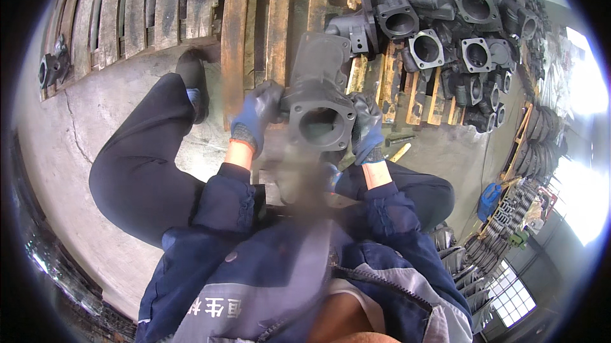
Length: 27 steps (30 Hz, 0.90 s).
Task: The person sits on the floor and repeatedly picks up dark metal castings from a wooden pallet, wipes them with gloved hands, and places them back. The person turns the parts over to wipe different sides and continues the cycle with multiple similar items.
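Between my two gloved hands is a dark grey metal casting [321, 63] with a square flange round a large bore and bolt holes at its corners. My left hand [262, 106], in a blue and black glove, grips its left side with the fingers curled. On the right side my right hand [366, 125] is closed against the flange edge, its fingers partly hidden. The flange faces up toward me. A blurred dark patch covers the area just below the casting.
Wooden pallets [277, 18] lie beyond my hands. A pile of similar castings [439, 9] covers the right pallet. Single castings rest at the far left [54, 68] and top. My bent legs [143, 152] flank the work area on concrete floor [70, 171]. A short yellow-ended stick [400, 152] lies right.
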Motion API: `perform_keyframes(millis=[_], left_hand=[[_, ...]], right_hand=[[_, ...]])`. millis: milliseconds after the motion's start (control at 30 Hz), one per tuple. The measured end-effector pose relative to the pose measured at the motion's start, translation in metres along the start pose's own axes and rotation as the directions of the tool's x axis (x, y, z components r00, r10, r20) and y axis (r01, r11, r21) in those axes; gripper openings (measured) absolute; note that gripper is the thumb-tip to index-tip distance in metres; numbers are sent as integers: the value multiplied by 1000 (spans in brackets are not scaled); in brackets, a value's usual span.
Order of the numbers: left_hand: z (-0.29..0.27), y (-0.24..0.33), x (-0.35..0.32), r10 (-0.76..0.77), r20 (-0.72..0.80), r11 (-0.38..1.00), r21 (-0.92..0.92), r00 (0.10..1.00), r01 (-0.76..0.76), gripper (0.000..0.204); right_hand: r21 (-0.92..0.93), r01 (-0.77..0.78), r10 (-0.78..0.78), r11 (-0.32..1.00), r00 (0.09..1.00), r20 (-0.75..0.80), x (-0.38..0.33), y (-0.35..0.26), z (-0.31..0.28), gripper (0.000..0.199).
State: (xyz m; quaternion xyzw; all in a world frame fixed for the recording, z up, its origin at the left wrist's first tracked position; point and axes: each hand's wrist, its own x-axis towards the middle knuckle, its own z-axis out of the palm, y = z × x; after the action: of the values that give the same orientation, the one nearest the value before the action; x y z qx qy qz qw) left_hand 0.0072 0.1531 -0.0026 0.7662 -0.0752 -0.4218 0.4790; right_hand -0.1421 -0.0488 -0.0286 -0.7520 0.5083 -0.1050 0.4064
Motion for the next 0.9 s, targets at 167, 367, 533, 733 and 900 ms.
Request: perform_keyframes(millis=[167, 367, 533, 733, 900], left_hand=[[-1, 39, -24, -272, 85, 876, -391, 959, 283, 61], [-3, 54, -43, -169, 89, 977, 143, 982, 155, 67], [4, 55, -65, -128, 138, 989, -55, 982, 137, 60], [5, 50, -61, 481, -2, 832, 315, 877, -456, 39], [8, 34, -68, 151, 15, 971, -192, 988, -145, 54]], right_hand=[[2, 507, -489, 862, 830, 268, -25, -73, -58, 22], [-173, 597, -541, 784, 792, 282, -63, -83, -83, 48], [254, 316, -352, 914, 929, 111, -87, -88, -98, 19], [497, 270, -293, 825, 955, -32, -84, -71, -89, 20], [505, 195, -161, 841, 981, -111, -60, -49, -85, 19]])
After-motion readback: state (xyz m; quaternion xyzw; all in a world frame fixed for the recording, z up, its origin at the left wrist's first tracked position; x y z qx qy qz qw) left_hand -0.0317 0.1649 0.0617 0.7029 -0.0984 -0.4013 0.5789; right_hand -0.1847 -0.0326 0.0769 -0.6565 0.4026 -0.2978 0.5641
